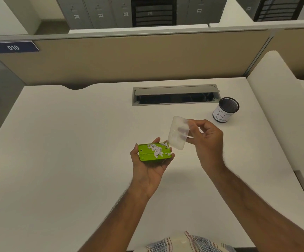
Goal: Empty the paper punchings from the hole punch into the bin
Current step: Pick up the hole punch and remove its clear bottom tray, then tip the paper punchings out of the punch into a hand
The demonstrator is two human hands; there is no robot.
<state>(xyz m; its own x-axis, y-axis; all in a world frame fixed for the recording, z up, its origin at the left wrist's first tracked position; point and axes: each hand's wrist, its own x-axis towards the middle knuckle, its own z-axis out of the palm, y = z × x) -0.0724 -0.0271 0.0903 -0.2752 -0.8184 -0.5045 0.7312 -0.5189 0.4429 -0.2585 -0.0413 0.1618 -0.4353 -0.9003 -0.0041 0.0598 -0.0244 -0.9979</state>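
My left hand [150, 166] cradles a small green hole punch [145, 155] upside down above the white desk [65, 160]. A heap of white paper punchings [155, 150] lies on its underside. My right hand [206, 142] pinches a clear plastic tray cover [176, 133], lifted off and tilted just to the right of the punch, its lower edge close to the punchings. A black mesh cup with a white paper label, the bin [226, 110], stands upright at the back right of the desk, apart from both hands.
An open grey cable hatch [175, 95] is set into the desk behind the hands. A beige partition [129, 59] closes the far edge, and a white side panel [275, 106] rises on the right.
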